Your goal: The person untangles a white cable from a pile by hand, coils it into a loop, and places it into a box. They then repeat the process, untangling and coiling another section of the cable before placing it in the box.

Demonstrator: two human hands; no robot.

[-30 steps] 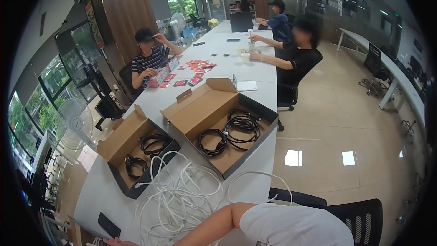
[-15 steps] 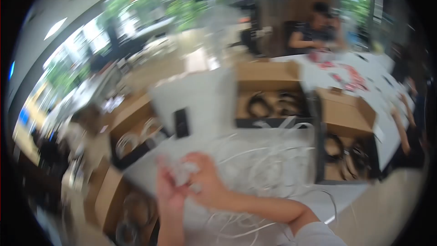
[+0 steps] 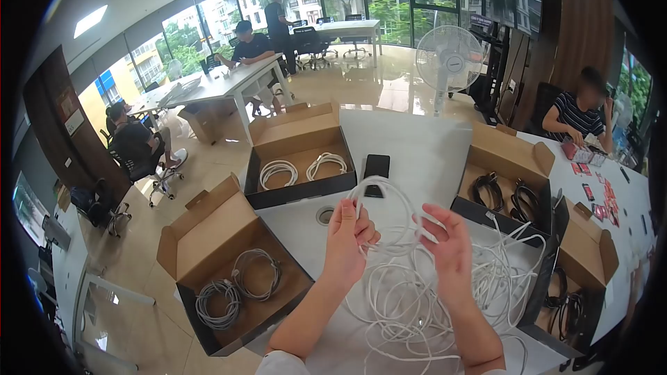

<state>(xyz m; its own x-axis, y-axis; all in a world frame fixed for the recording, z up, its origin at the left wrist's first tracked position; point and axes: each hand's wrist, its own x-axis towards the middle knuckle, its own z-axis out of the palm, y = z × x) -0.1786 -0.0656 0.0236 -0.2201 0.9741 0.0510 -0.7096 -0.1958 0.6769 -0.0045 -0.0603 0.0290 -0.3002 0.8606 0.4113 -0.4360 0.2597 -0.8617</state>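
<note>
My left hand [image 3: 352,236] is closed round a white cable [image 3: 399,191], which rises in a loop between my two hands. Beside the loop's right side, my right hand [image 3: 446,246] is raised with its fingers apart. Below both hands, a loose tangle of white cables [image 3: 396,298] spreads over the white table [image 3: 389,132]. Beyond my hands lies a black phone [image 3: 376,167]. An open box [image 3: 299,194] behind my left hand holds two coils of white cable [image 3: 278,174]. Grey cable coils [image 3: 219,303] lie in another open box [image 3: 243,333] at the left.
Two open boxes on the right hold black cable coils [image 3: 488,192] [image 3: 566,312]. A person [image 3: 575,114] sits by red items at the right table. A standing fan [image 3: 450,62] is beyond the table. Other people and tables are in the background at left.
The view has swung to the left and sharpened. My hands, close together before, are now apart, with a white cable loop standing up between them.
</note>
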